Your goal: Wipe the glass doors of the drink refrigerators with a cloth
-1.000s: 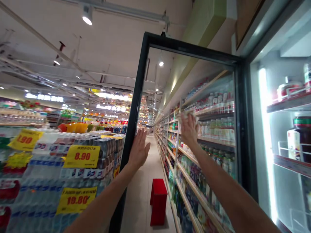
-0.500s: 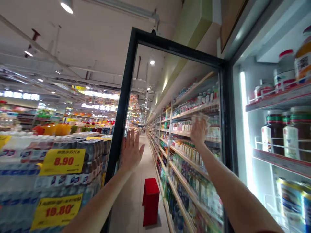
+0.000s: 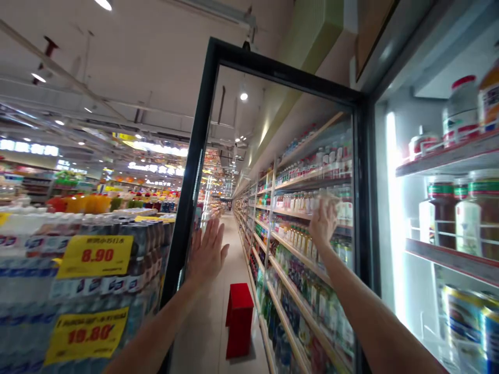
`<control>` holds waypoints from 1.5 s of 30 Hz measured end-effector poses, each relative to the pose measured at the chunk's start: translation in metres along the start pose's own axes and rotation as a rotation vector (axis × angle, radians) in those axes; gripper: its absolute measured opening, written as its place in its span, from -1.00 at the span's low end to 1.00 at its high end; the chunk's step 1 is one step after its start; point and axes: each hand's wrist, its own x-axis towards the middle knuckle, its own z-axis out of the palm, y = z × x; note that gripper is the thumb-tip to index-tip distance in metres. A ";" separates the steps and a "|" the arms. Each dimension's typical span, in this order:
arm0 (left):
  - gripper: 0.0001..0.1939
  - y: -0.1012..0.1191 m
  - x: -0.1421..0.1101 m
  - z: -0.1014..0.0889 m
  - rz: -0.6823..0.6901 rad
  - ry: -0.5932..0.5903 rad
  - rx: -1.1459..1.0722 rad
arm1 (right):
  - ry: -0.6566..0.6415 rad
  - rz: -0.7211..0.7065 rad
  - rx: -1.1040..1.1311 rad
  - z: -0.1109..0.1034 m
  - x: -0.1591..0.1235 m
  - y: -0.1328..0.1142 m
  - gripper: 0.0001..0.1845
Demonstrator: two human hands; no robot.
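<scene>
A glass cooler door with a black frame (image 3: 194, 156) stands swung open before me. My left hand (image 3: 207, 250) lies flat with fingers spread near the door's left frame bar, at the glass. My right hand (image 3: 323, 222) is up at the right part of the pane, pressing a thin pale cloth (image 3: 331, 201) to the glass. The cloth shows above and beside the fingers and is blurred. Through the pane I see long shelves of bottles (image 3: 298, 234).
On the right, the lit cooler holds bottles (image 3: 440, 215) and cans (image 3: 465, 317) on wire-fronted shelves. Stacked bottle packs with yellow price signs (image 3: 95, 255) stand at the left. A red step stool (image 3: 240, 319) is on the aisle floor beyond the door.
My right hand has slid slightly right and down over the glass with the cloth. My left hand sits a little lower, and its fingers stay spread. The view has shifted slightly.
</scene>
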 end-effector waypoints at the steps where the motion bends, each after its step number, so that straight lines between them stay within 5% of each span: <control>1: -0.32 0.001 -0.003 0.000 0.002 -0.005 0.007 | 0.053 0.087 0.025 0.002 0.004 0.004 -0.46; 3: -0.33 0.003 -0.006 -0.001 -0.001 -0.011 0.014 | 0.048 0.025 0.057 0.007 -0.008 -0.008 -0.46; 7: -0.35 0.001 -0.005 -0.001 0.002 -0.019 0.001 | -0.264 -0.727 0.060 0.013 -0.063 -0.063 -0.47; 9: -0.36 -0.002 -0.004 -0.001 0.012 -0.026 -0.005 | -0.338 -0.880 0.046 0.011 -0.063 -0.071 -0.49; 13: -0.39 -0.009 -0.006 0.000 0.027 -0.066 -0.060 | -0.102 -0.273 -0.001 0.011 -0.016 -0.063 -0.48; 14: -0.40 -0.010 -0.006 0.000 0.022 -0.070 -0.082 | -0.095 -0.217 0.003 0.012 -0.013 -0.065 -0.47; 16: -0.42 -0.008 -0.006 -0.002 0.003 -0.064 -0.140 | -0.205 -0.370 0.032 0.015 -0.032 -0.082 -0.47; 19: -0.45 0.002 -0.003 -0.007 -0.025 -0.003 -0.280 | -0.411 -0.786 0.109 0.019 -0.106 -0.115 -0.45; 23: -0.50 0.019 -0.004 -0.012 0.017 -0.078 -0.508 | -0.458 -1.105 0.273 0.025 -0.171 -0.123 -0.60; 27: -0.46 0.022 -0.022 -0.006 0.093 -0.103 -0.506 | -0.442 -1.194 0.290 0.018 -0.150 -0.080 -0.59; 32: -0.56 0.028 -0.042 0.005 0.275 0.048 -0.246 | -0.350 -1.051 0.153 0.005 -0.122 -0.037 -0.55; 38: -0.64 0.019 -0.006 0.001 0.650 -0.012 -0.142 | -0.313 -1.044 0.088 0.009 -0.117 -0.036 -0.57; 40: -0.62 0.002 0.026 -0.002 0.549 -0.041 -0.122 | -0.277 -0.968 0.029 0.011 -0.109 -0.034 -0.50; 42: -0.60 -0.014 0.057 -0.003 0.284 -0.023 -0.092 | -0.232 -0.860 -0.027 0.012 -0.099 -0.032 -0.45; 45: -0.58 -0.013 0.070 -0.004 -0.009 0.016 -0.048 | -0.175 -0.803 -0.047 0.014 -0.087 -0.032 -0.40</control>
